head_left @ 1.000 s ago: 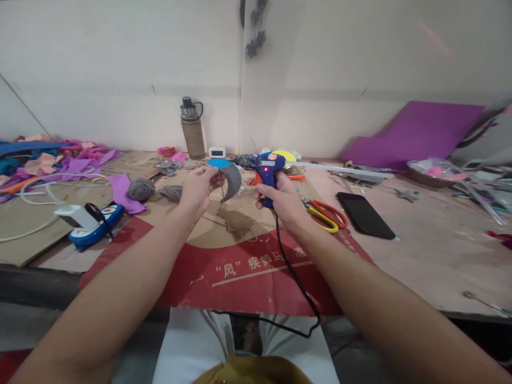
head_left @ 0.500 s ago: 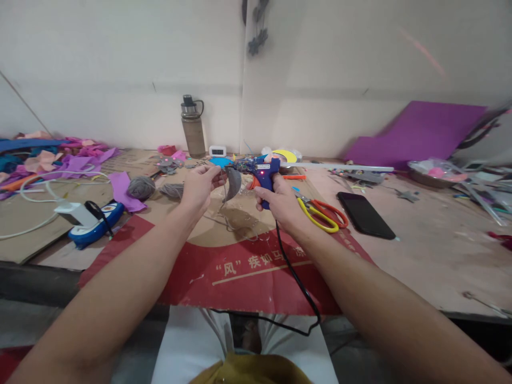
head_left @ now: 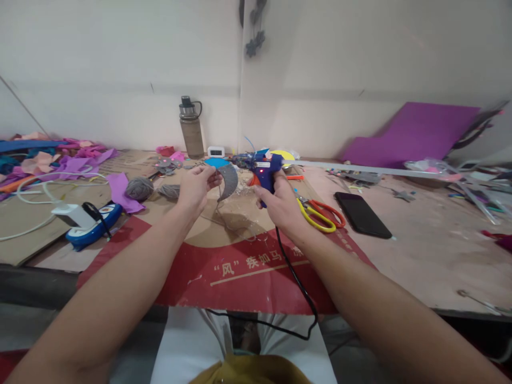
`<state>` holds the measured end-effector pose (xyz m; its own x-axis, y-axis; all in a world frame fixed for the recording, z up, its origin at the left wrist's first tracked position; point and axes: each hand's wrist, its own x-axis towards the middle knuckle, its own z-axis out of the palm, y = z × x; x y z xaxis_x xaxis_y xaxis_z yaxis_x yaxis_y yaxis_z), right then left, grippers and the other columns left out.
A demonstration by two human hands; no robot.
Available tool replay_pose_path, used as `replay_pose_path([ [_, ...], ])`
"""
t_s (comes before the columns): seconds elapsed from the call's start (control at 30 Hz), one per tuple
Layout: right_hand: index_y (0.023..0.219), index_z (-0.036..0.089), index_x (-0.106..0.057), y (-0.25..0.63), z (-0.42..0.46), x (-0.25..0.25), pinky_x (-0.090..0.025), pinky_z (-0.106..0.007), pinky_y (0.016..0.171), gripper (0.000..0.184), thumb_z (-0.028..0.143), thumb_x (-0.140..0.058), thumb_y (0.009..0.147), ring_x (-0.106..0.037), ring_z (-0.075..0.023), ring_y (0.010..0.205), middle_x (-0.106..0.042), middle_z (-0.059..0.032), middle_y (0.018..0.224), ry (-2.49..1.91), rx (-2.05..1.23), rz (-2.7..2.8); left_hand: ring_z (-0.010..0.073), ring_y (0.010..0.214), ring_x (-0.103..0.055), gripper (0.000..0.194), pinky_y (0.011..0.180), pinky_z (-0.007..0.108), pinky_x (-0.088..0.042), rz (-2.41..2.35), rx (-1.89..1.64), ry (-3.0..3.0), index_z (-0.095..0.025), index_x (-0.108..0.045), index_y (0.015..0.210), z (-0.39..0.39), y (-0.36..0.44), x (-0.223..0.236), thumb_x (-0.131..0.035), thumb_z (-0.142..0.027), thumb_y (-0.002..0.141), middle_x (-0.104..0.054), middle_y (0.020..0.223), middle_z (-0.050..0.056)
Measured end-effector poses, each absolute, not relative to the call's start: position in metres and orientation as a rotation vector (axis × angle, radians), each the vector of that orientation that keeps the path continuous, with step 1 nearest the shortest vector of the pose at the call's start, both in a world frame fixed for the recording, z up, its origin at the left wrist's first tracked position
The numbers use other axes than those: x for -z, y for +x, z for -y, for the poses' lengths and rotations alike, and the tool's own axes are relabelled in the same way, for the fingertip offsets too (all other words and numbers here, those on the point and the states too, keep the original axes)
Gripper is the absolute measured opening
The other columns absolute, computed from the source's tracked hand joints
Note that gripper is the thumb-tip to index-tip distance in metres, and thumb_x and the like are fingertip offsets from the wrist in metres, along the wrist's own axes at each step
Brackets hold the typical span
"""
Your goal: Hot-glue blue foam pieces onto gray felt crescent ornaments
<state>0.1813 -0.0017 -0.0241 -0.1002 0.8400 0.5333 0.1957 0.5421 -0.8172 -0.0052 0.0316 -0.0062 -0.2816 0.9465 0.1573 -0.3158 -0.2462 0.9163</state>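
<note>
My left hand [head_left: 199, 184] pinches a grey felt crescent [head_left: 229, 182] by its upper end, holding it up over the cardboard. A thin grey strand of yarn [head_left: 218, 210] hangs below the crescent. In my right hand [head_left: 278, 197] is a blue hot glue gun [head_left: 267, 169] with a red light on its side, an orange trigger and a long clear glue stick [head_left: 352, 168] out of its back. Its nozzle end, clotted with glue strings, points left, close to the crescent; whether they touch I cannot tell. A black cord [head_left: 294, 277] runs down from the handle.
Red-and-brown cardboard [head_left: 248, 290] lies under my hands. To the right are scissors [head_left: 320, 213] and a phone [head_left: 362, 214]. Left are grey yarn balls [head_left: 139, 188] and a blue power strip [head_left: 94, 226]. A bottle [head_left: 192, 130] and small clock [head_left: 216, 152] stand by the wall.
The crescent has turned so more of its flat face shows. The glue gun has tilted slightly, and its glue stick now reaches further right in view.
</note>
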Motion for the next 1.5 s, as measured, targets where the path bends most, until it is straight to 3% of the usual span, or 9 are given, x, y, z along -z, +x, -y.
replay_pose_path([
  [0.1, 0.106, 0.025, -0.046, 0.181, -0.003, 0.024, -0.045, -0.027, 0.052, 0.027, 0.030, -0.056, 0.082, -0.048, -0.0103, 0.055, -0.059, 0.0019, 0.080, -0.767, -1.021, 1.416, 0.0113, 0.056, -0.061, 0.017, 0.061, 0.024, -0.050, -1.014, -1.683, 0.949, -0.015, -0.056, 0.058, -0.031, -0.005, 0.006, -0.065, -0.013, 0.072, -0.063, 0.058, 0.003],
  [0.2, 0.102, 0.024, -0.046, 0.181, -0.004, 0.025, -0.044, -0.025, 0.051, 0.027, 0.028, -0.059, 0.079, -0.047, -0.0090, 0.055, -0.057, 0.0038, 0.077, -0.720, -1.104, 1.360, 0.0114, 0.057, -0.061, 0.017, 0.063, 0.024, -0.050, -1.001, -1.676, 0.947, -0.015, -0.057, 0.058, -0.031, -0.006, 0.006, -0.065, -0.013, 0.073, -0.063, 0.059, 0.004],
  [0.4, 0.112, 0.023, -0.046, 0.179, -0.005, 0.032, -0.045, -0.026, 0.049, 0.036, 0.028, -0.061, 0.079, -0.049, -0.0095, 0.053, -0.057, 0.0042, 0.076, -0.827, -1.014, 1.489, 0.0127, 0.059, -0.063, 0.013, 0.064, 0.025, -0.052, -0.977, -1.677, 0.951, -0.014, -0.059, 0.060, -0.031, -0.005, 0.007, -0.064, -0.013, 0.072, -0.064, 0.061, 0.004],
  [0.9, 0.107, 0.022, -0.047, 0.176, 0.002, 0.026, -0.044, -0.028, 0.049, 0.027, 0.024, -0.055, 0.081, -0.047, -0.0104, 0.050, -0.051, 0.0037, 0.072, -0.958, -0.894, 1.566, 0.0138, 0.060, -0.063, 0.013, 0.065, 0.027, -0.052, -0.984, -1.658, 1.001, -0.015, -0.059, 0.058, -0.029, -0.002, 0.006, -0.069, -0.017, 0.066, -0.064, 0.060, 0.003],
  [1.1, 0.115, 0.022, -0.051, 0.177, 0.005, 0.022, -0.053, -0.036, 0.069, 0.032, 0.023, -0.054, 0.083, -0.061, -0.0203, 0.079, -0.065, -0.0070, 0.094, -1.011, -0.638, 1.679, 0.0130, 0.058, -0.062, 0.010, 0.063, 0.026, -0.052, -1.009, -1.655, 1.016, -0.015, -0.061, 0.058, -0.029, -0.002, 0.006, -0.066, -0.015, 0.067, -0.064, 0.059, 0.004],
  [1.2, 0.118, 0.021, -0.052, 0.179, 0.008, 0.018, -0.052, -0.042, 0.082, 0.035, 0.023, -0.054, 0.083, -0.063, -0.0250, 0.092, -0.066, -0.0111, 0.105, -1.049, -0.446, 1.776, 0.0131, 0.057, -0.062, 0.011, 0.063, 0.026, -0.052, -0.998, -1.655, 1.004, -0.014, -0.060, 0.057, -0.028, -0.002, 0.005, -0.064, -0.013, 0.067, -0.064, 0.058, 0.004],
  [1.37, 0.124, 0.019, -0.050, 0.180, 0.010, 0.018, -0.052, -0.044, 0.082, 0.042, 0.021, -0.053, 0.083, -0.065, -0.0281, 0.091, -0.068, -0.0130, 0.102, -1.131, -0.319, 1.822, 0.0132, 0.056, -0.063, 0.013, 0.064, 0.027, -0.052, -1.018, -1.655, 0.966, -0.013, -0.060, 0.057, -0.028, -0.001, 0.004, -0.062, -0.011, 0.069, -0.063, 0.057, 0.004],
  [1.5, 0.128, 0.019, -0.048, 0.181, 0.009, 0.019, -0.051, -0.047, 0.090, 0.045, 0.022, -0.052, 0.083, -0.064, -0.0293, 0.100, -0.067, -0.0142, 0.113, -1.068, -0.284, 1.826, 0.0130, 0.055, -0.062, 0.014, 0.063, 0.026, -0.052, -1.012, -1.663, 0.980, -0.014, -0.059, 0.057, -0.029, -0.002, 0.005, -0.062, -0.010, 0.070, -0.062, 0.057, 0.004],
])
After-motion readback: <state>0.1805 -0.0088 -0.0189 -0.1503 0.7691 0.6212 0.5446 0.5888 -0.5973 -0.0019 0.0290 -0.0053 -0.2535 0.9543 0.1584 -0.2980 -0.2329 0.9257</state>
